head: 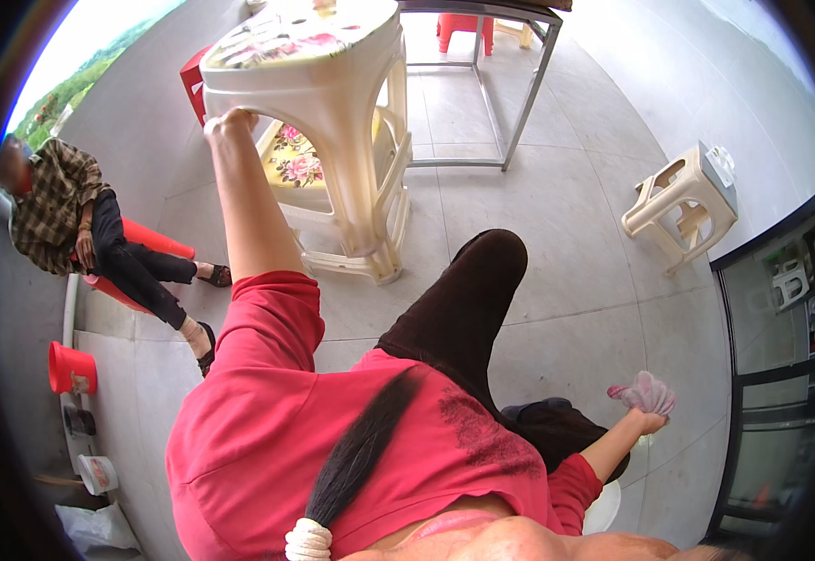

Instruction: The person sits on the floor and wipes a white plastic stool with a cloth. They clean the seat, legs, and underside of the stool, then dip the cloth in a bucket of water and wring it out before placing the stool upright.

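Note:
My left hand (230, 123) reaches up to the cream plastic table (288, 88) and grips its rim, just under the top with its flower pattern. The fingers are partly hidden behind the rim. Inside the table's legs a lower shelf (298, 168) shows a pink floral print. Out to the right side, low over the tiled floor, my right hand (649, 419) holds a crumpled pink and white cloth (649, 394).
A seated person (63, 203) is at the left, near a red bucket (72, 368) and a white bucket (99, 475). A metal-framed table (519, 91) stands ahead. A beige plastic stool (681, 203) is at the right, near a black-framed glass door (786, 379).

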